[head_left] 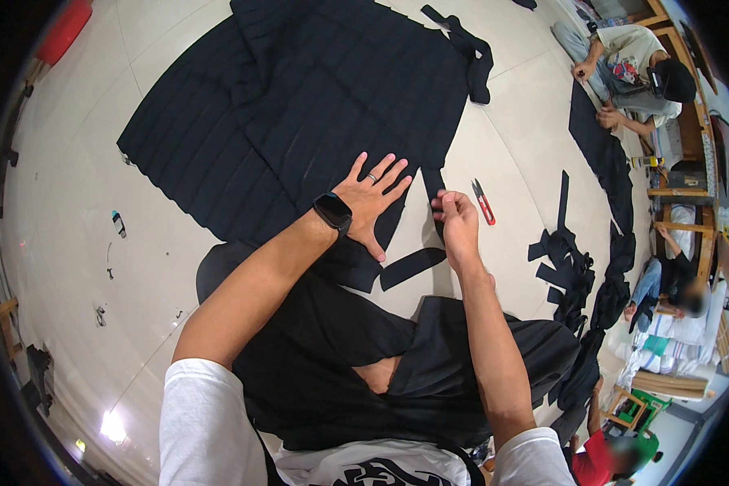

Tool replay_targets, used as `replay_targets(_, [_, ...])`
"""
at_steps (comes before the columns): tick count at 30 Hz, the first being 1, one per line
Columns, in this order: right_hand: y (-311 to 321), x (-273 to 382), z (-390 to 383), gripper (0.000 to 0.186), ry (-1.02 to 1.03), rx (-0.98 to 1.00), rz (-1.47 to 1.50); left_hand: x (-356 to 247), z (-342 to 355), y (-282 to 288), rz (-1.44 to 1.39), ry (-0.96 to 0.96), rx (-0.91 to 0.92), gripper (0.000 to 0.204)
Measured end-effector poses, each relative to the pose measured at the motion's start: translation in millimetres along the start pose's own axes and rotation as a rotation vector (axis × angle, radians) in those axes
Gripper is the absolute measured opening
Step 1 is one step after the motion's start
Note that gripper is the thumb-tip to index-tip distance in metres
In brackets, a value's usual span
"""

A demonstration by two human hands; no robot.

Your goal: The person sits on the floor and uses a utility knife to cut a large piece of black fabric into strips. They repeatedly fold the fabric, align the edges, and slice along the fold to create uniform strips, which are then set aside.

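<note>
My left hand (370,194) lies flat, fingers spread, on a large piece of black fabric (283,105) with pleat-like parallel lines, spread on the pale floor. Just right of it, my right hand (455,212) has curled fingers on a narrow black strip (432,180) at the fabric's edge. A short loose black strip (413,267) lies below, between my hands. Small thread snips (486,209) with red handles lie to the right of my right hand. My black-clad legs are bent beneath my forearms.
Black strips and scraps (565,267) lie along the right, beside a long black cloth (591,121). Three people sit there, one upper right (640,73), another middle right (664,283), one in red lower right (591,462). A red object (61,24) stands upper left.
</note>
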State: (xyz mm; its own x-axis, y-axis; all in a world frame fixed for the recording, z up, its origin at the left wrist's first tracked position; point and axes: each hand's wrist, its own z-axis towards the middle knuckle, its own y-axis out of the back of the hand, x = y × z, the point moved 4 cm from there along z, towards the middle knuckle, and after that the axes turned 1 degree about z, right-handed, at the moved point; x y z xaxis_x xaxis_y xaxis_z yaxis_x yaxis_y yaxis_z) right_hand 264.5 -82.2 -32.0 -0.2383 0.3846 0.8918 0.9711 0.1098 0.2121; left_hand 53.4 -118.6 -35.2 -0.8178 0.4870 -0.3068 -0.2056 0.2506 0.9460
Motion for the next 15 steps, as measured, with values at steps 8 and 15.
replay_targets(8, [-10.7, 23.8, 15.4, 0.016, -0.005, 0.067, 0.141, 0.1, -0.1, -0.1, -0.010, -0.009, -0.028, 0.149])
replay_targets(15, [-26.8, 42.0, -1.6, 0.019, 0.690, 0.346, -0.897, 1.3, 3.0, -5.7, 0.000, -0.022, -0.020, 0.152])
